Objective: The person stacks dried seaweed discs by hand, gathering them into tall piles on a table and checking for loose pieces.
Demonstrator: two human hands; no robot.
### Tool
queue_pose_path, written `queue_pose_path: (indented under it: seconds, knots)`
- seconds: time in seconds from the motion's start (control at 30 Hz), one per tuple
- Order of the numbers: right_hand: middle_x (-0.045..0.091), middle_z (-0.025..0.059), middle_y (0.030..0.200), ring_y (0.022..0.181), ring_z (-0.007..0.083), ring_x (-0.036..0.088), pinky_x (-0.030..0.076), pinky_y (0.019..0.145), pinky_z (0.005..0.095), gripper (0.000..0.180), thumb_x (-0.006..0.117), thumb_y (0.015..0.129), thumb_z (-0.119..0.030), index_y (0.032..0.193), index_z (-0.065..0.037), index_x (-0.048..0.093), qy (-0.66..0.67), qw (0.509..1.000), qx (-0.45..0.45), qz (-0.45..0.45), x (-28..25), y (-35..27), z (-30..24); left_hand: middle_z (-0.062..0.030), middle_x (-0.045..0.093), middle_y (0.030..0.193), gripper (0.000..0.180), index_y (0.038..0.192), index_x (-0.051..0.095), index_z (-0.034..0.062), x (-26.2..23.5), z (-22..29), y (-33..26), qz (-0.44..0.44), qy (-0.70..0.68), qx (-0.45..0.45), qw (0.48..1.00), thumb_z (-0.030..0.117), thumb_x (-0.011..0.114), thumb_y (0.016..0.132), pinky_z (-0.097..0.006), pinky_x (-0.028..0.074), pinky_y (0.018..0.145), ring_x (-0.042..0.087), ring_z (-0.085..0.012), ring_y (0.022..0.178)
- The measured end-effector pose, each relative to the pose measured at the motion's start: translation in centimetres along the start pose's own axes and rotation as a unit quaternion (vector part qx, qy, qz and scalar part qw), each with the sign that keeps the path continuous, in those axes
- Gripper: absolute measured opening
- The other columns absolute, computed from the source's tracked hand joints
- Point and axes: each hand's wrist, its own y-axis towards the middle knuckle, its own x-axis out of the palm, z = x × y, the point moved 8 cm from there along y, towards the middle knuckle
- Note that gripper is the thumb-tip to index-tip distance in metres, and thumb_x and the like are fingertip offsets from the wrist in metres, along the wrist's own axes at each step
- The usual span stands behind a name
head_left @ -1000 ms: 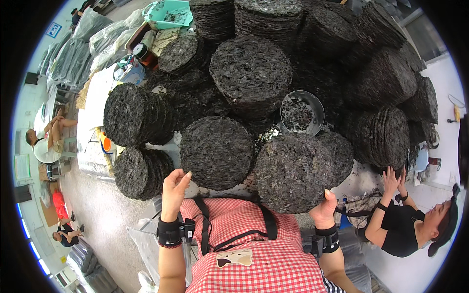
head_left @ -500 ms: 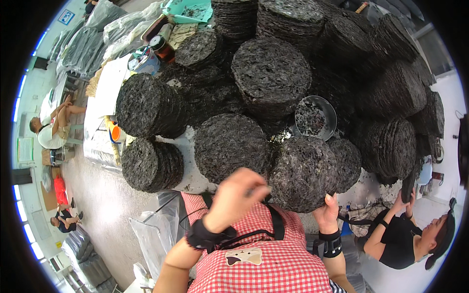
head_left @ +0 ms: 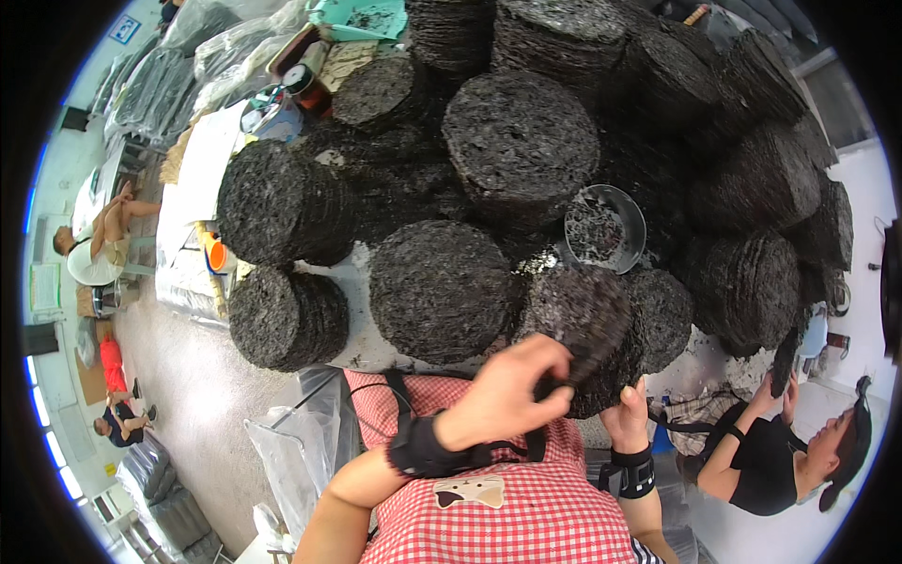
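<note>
My left hand (head_left: 521, 390) is closed on the near edge of a round, dark dried seaweed sheet (head_left: 584, 310), which tilts up and is blurred by motion. Beneath it lies a stack of the same seaweed (head_left: 615, 371) at the table's near edge. At that stack's lower right rim, my right hand (head_left: 627, 418) grips with the thumb up, its fingers partly hidden. Another round seaweed stack (head_left: 442, 291) stands just left of the lifted sheet, and a smaller one (head_left: 660, 320) sits to its right. Behind is a round metal bowl (head_left: 606, 226) with pale and dark scraps.
Tall seaweed stacks (head_left: 521, 141) crowd the table's far side and right. At the far left are a teal tray (head_left: 362, 17), a dark jar (head_left: 305, 86) and an orange cup (head_left: 219, 256). A co-worker (head_left: 775, 451) handles seaweed at the right; a clear plastic bag (head_left: 305, 432) hangs nearby.
My left hand has moved right and down from above the apron to the stack's edge, taking hold of the top seaweed sheet and tilting it up. The right hand stays at the rim.
</note>
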Motion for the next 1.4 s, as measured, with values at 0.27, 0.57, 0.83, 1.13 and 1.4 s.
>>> queue_pose_path:
  seconds: [0.27, 0.57, 0.83, 1.13, 1.4]
  knots:
    - [0.057, 0.0104, 0.126, 0.115, 0.0290, 0.054, 0.042, 0.101, 0.0449, 0.062, 0.068, 0.076, -0.027, 0.130, -0.003, 0.049, 0.103, 0.993, -0.001, 0.059, -3.8, 0.7, -0.4, 0.0051, 0.053, 0.084, 0.013, 0.102, 0.053, 0.0049, -15.0, -5.4, -7.3, 0.359, -0.208, -0.137, 0.900, 0.003, 0.055, 0.090, -0.018, 0.038, 0.061, 0.048, -0.0019, 0.071]
    - [0.060, 0.0079, 0.120, 0.109, 0.0274, 0.058, 0.045, 0.098, 0.0446, 0.056, 0.068, 0.075, -0.028, 0.125, -0.006, 0.054, 0.106, 0.992, 0.028, 0.061, -4.3, 0.8, 0.9, 0.0050, 0.053, 0.074, 0.010, 0.091, 0.058, 0.0025, -16.8, -13.1, -12.5, 0.358, -0.034, -0.280, 0.890, 0.012, 0.062, 0.091, -0.019, 0.037, 0.059, 0.045, -0.0017, 0.067]
    - [0.060, 0.0086, 0.120, 0.110, 0.0287, 0.057, 0.045, 0.098, 0.0459, 0.057, 0.068, 0.075, -0.025, 0.126, -0.005, 0.052, 0.094, 0.993, 0.025, 0.073, -4.4, 0.4, 0.6, 0.0011, 0.053, 0.073, 0.019, 0.089, 0.056, 0.0000, -16.6, -10.5, -11.0, 0.355, 0.170, -0.234, 0.889, 0.017, 0.066, 0.088, -0.022, 0.038, 0.058, 0.046, -0.0060, 0.065]
    - [0.057, 0.0083, 0.125, 0.114, 0.0277, 0.055, 0.043, 0.101, 0.0447, 0.063, 0.068, 0.075, -0.024, 0.131, -0.005, 0.047, 0.094, 0.994, 0.021, 0.057, -4.0, 0.4, 0.6, -0.0034, 0.054, 0.078, 0.021, 0.091, 0.057, -0.0012, -16.8, -9.6, -11.1, 0.364, 0.200, -0.253, 0.874, 0.015, 0.069, 0.085, -0.027, 0.044, 0.061, 0.049, -0.0117, 0.067]
    - [0.056, 0.0081, 0.125, 0.115, 0.0279, 0.054, 0.042, 0.101, 0.0448, 0.065, 0.068, 0.075, -0.023, 0.133, -0.005, 0.044, 0.096, 0.995, 0.021, 0.032, -2.9, 0.6, 0.6, -0.0082, 0.063, 0.085, 0.010, 0.079, 0.063, 0.0036, -8.6, -1.7, -3.4, 0.212, 0.183, -0.045, 0.959, 0.005, 0.073, 0.077, -0.031, 0.049, 0.069, 0.061, -0.0219, 0.078]
